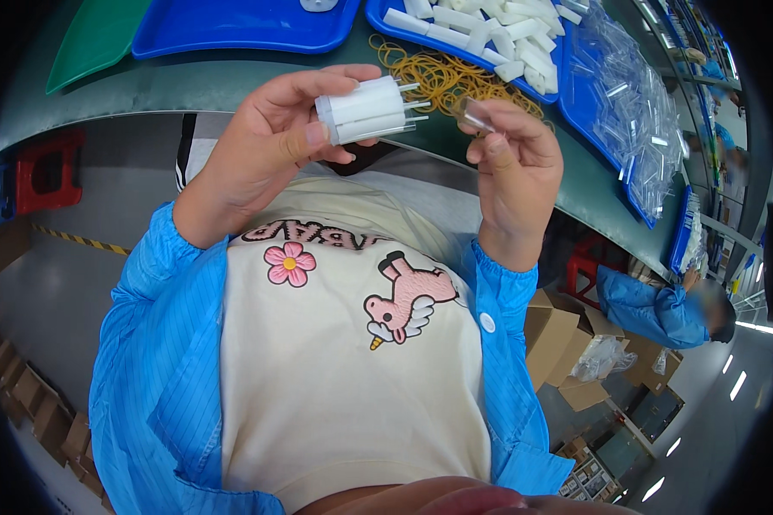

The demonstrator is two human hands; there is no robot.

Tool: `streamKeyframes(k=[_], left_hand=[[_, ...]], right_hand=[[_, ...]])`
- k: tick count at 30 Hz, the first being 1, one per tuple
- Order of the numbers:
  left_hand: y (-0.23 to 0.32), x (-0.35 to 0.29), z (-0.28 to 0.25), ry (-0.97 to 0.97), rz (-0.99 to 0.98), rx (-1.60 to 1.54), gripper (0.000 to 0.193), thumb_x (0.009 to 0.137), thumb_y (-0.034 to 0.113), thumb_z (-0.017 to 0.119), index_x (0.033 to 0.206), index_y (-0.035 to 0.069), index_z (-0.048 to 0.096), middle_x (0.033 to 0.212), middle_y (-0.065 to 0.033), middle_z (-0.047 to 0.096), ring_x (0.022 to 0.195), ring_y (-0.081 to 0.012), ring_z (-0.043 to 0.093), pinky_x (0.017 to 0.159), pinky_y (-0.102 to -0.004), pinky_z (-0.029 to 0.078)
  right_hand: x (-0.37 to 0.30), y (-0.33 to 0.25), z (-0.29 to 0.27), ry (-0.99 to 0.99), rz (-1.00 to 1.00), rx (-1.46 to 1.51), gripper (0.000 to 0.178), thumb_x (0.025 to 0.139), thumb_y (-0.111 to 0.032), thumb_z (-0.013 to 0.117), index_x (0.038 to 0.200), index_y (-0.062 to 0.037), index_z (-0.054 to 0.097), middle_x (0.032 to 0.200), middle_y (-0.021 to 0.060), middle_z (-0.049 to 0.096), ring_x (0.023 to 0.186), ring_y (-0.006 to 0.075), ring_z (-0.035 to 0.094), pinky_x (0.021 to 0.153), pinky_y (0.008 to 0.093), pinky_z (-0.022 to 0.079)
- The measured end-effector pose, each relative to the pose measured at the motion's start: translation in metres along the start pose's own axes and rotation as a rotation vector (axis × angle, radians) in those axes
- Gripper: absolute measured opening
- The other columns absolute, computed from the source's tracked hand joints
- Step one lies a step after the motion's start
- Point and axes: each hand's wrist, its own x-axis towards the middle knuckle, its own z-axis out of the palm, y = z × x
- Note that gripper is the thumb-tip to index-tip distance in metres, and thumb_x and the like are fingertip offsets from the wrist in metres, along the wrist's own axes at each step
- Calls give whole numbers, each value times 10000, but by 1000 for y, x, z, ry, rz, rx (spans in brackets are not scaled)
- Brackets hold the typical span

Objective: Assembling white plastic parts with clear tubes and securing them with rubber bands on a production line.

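Note:
My left hand is wrapped round a white cylindrical bundle with a clear plastic band or cap at its left end. Thin clear rods stick out of its right end, toward my other hand. My right hand pinches a small clear plastic tube between thumb and fingers, a short way from the bundle. Tan rubber bands lie in a loose heap on the green table just beyond both hands. Whether the left palm hides anything more cannot be made out.
Across the green table are a blue tray of white pieces, a blue tray of clear tubes, a blue tray and a green tray. Cardboard boxes stand below right. Another person sits at far right.

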Motion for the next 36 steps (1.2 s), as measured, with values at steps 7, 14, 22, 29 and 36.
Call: streamKeyframes(k=[7,14,22,29,36], left_hand=[[0,-1,-3,-19,-10,41,474,835,312,762,1227,114,585,1432,-180,441,1090,-289,636,840,-317,579],[1,-3,-2,6,-34,45,491,811,333,782,1206,106,597,1390,-182,485,1098,-283,633,817,-320,589],[2,-3,-1,4,-33,85,463,808,342,783,1169,113,606,1382,-170,494,1125,-264,611,796,-315,588],[1,-4,-2,17,-36,85,452,817,361,771,1158,116,604,1372,-171,502,1079,-263,634,774,-309,590],[-3,-5,-4,9,-40,45,422,836,417,739,1099,129,576,1346,-153,522,909,-230,678,726,-284,587]], right_hand=[[-6,1,5,22,66,-45,263,825,74,667,1080,32,622,1106,188,640,900,195,671,660,252,547],[-6,2,12,-64,14,-34,255,810,84,679,1057,42,635,1070,142,600,873,179,660,644,241,550],[-9,1,21,-72,11,-66,251,803,66,703,1045,46,639,1064,139,594,859,168,641,655,246,552],[-11,2,24,-87,-9,-89,259,794,89,699,1044,52,642,1069,140,587,862,174,637,664,247,550],[-13,-1,29,-97,-26,-178,275,768,125,699,1029,50,654,1076,134,582,866,176,636,695,248,549]])
